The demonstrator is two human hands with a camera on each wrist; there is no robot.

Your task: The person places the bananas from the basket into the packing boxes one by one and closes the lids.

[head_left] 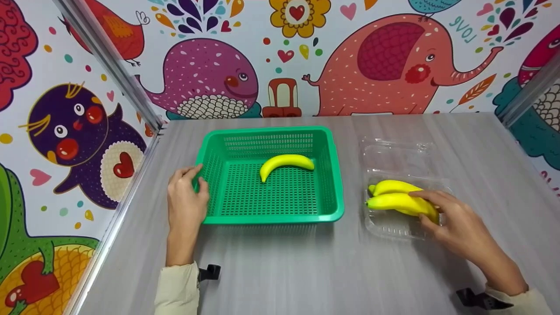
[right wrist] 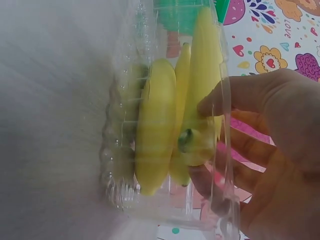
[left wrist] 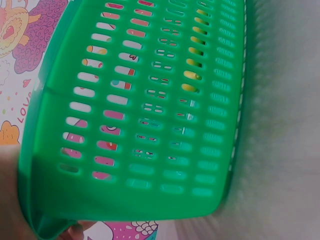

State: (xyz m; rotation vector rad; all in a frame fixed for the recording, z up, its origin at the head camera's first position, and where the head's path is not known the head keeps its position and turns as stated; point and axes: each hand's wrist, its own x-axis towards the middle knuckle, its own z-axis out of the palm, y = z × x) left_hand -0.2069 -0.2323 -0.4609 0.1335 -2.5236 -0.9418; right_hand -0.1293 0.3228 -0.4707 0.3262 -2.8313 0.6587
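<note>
My left hand (head_left: 187,203) holds the left rim of a green plastic basket (head_left: 271,219), thumb at the inner side. One yellow banana (head_left: 286,161) lies inside it, toward the back right. On the right, my right hand (head_left: 459,223) grips the end of a yellow banana (head_left: 393,204) between thumb and fingers. That banana lies over others in a clear plastic container (head_left: 385,228). Through the container's wall, the right wrist view shows another banana (right wrist: 156,130) below the held one. The left wrist view is mostly filled by the basket's slotted side (left wrist: 125,100).
The container's clear lid (head_left: 396,159) is folded back behind it. Both containers stand on a grey wood-grain table (head_left: 280,271). Printed cartoon panels (head_left: 210,78) rise at the back and left, with a metal corner strip (head_left: 113,65) between them.
</note>
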